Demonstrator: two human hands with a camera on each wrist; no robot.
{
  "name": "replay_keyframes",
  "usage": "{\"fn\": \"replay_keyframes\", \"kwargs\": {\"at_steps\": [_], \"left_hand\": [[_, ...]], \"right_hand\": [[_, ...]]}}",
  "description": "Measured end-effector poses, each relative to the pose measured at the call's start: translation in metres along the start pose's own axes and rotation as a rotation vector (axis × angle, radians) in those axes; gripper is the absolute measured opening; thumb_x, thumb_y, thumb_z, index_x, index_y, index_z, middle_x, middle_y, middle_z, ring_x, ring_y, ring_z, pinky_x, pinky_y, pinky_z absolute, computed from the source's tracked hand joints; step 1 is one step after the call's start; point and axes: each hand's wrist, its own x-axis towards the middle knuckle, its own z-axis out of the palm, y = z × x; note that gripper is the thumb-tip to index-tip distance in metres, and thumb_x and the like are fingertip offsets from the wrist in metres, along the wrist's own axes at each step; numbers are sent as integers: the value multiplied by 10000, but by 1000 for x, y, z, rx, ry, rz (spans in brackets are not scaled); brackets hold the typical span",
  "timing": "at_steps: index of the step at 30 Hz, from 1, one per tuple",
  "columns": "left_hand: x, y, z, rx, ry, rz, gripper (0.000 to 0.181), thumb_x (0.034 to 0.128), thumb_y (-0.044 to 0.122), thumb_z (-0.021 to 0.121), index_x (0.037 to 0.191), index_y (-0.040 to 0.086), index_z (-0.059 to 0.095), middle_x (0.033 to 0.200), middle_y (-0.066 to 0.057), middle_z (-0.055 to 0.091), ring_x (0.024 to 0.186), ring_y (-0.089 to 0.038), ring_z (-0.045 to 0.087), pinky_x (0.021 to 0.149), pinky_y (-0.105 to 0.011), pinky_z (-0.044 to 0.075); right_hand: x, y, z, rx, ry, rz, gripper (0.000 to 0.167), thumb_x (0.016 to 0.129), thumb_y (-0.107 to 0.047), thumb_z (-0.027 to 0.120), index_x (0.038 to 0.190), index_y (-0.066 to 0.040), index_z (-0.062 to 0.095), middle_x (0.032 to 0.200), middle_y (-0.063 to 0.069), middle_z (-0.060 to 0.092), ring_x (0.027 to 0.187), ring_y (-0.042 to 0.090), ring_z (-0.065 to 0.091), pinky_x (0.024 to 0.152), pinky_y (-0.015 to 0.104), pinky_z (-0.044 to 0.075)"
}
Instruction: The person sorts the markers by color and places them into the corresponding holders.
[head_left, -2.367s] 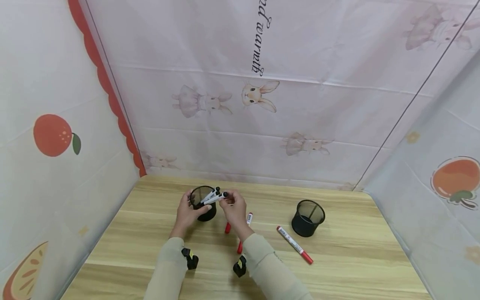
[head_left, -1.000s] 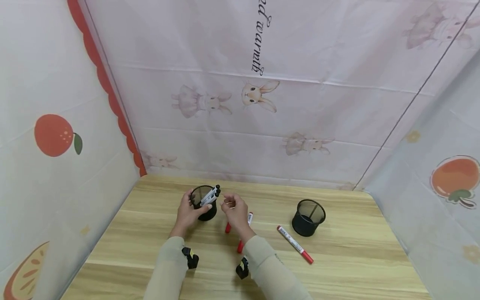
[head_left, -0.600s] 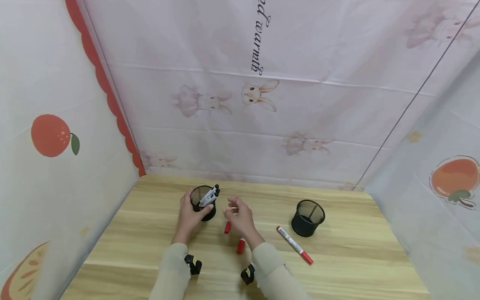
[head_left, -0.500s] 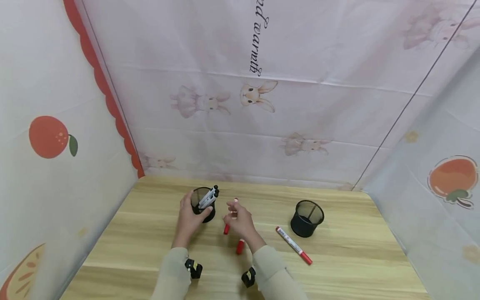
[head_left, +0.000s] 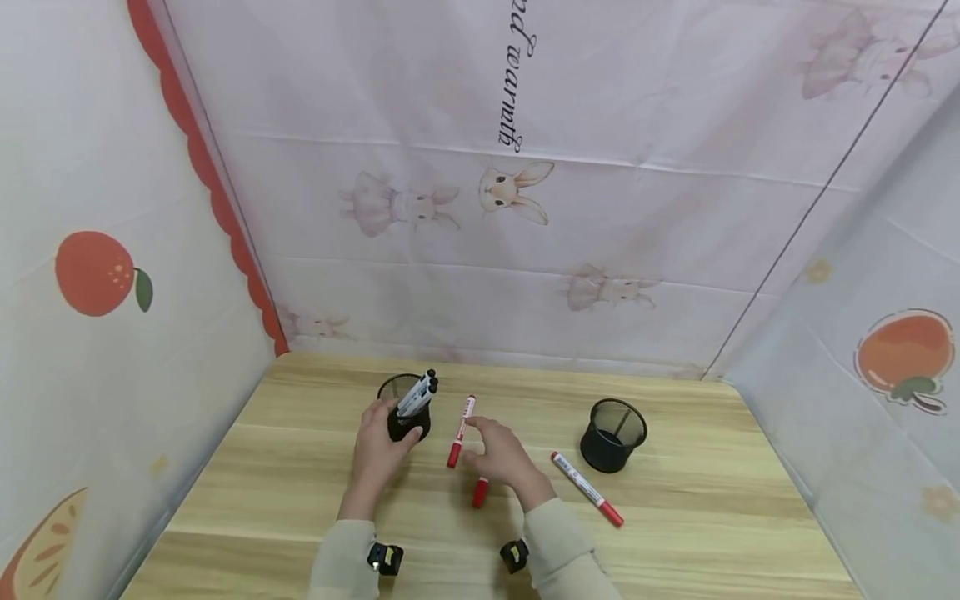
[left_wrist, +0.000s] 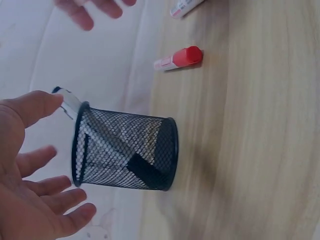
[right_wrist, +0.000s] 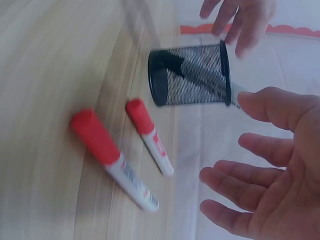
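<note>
A black mesh pen cup [head_left: 409, 428] stands at the back left, with white markers with black ends [head_left: 417, 395] leaning inside it. My left hand [head_left: 377, 450] is beside this cup, thumb and fingers spread; in the left wrist view they look clear of the mesh [left_wrist: 125, 150]. My right hand [head_left: 502, 454] hovers above the table with loosely bent fingers and holds nothing. Near it lie a red-capped marker [head_left: 461, 433] and another red marker [head_left: 481, 492], partly hidden by the hand. Both show their red caps in the right wrist view.
A second black mesh cup [head_left: 611, 446] stands at the right with no marker visible in it. In front of it a third red-capped marker [head_left: 587, 490] lies diagonally on the wooden table [head_left: 697, 508]. Printed cloth walls [head_left: 450, 317] rise behind and at both sides.
My right hand has let go of a black-ended marker, now in the left cup, and drawn back toward me and rightward. My left hand has loosened from the cup and slid slightly nearer.
</note>
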Motion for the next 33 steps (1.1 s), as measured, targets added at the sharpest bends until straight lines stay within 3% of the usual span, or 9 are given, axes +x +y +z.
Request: {"fn": "replay_keyframes", "kwargs": {"at_steps": [6, 10, 17, 24, 27, 31, 33], "left_hand": [[-12, 2, -5, 81, -10, 0, 579, 759, 223, 766, 1233, -25, 544, 1267, -261, 463, 1140, -413, 454, 923, -536, 374], [-18, 1, -4, 88, -22, 5, 567, 756, 208, 764, 1234, -16, 555, 1260, -268, 476, 1127, -422, 469, 907, -539, 389], [-30, -1, 2, 112, -57, 13, 509, 758, 185, 748, 1217, 43, 580, 1210, -211, 546, 1050, -397, 534, 846, -522, 434], [-42, 2, 9, 102, -45, 122, 431, 759, 197, 763, 1146, 58, 633, 1136, -161, 608, 1017, -336, 575, 801, -481, 467], [-44, 2, 13, 105, -56, 121, 423, 770, 219, 756, 1144, 65, 633, 1125, -140, 611, 990, -318, 587, 774, -467, 478], [-46, 3, 18, 146, -78, 108, 439, 773, 245, 756, 1156, 76, 627, 1134, -119, 605, 951, -312, 600, 737, -452, 488], [-47, 4, 21, 183, -87, 113, 447, 765, 250, 761, 1156, 80, 629, 1128, -111, 607, 922, -306, 607, 725, -443, 490]], "right_hand": [[-13, 9, -12, -136, 3, -50, 519, 823, -137, 669, 1293, 2, 499, 1272, 189, 510, 1133, 339, 501, 918, 460, 414], [-19, 15, -17, -183, 13, -46, 503, 823, -169, 679, 1276, -19, 519, 1264, 193, 515, 1116, 341, 515, 902, 459, 427], [-31, 24, -25, -163, 22, -23, 494, 800, -151, 686, 1239, 20, 536, 1202, 202, 552, 1094, 362, 523, 904, 477, 418], [-44, 32, -35, -150, 67, -18, 447, 806, -128, 682, 1194, 52, 550, 1138, 222, 572, 1034, 384, 544, 855, 498, 439], [-50, 35, -40, -154, 96, -16, 447, 804, -124, 694, 1181, 67, 549, 1118, 236, 570, 1004, 398, 550, 824, 510, 448], [-56, 40, -46, -181, 116, 53, 462, 809, -130, 698, 1215, 33, 551, 1151, 221, 563, 994, 378, 560, 809, 500, 459], [-59, 43, -48, -230, 125, 106, 468, 811, -159, 706, 1226, -1, 559, 1139, 194, 572, 926, 326, 588, 736, 465, 486]]}}
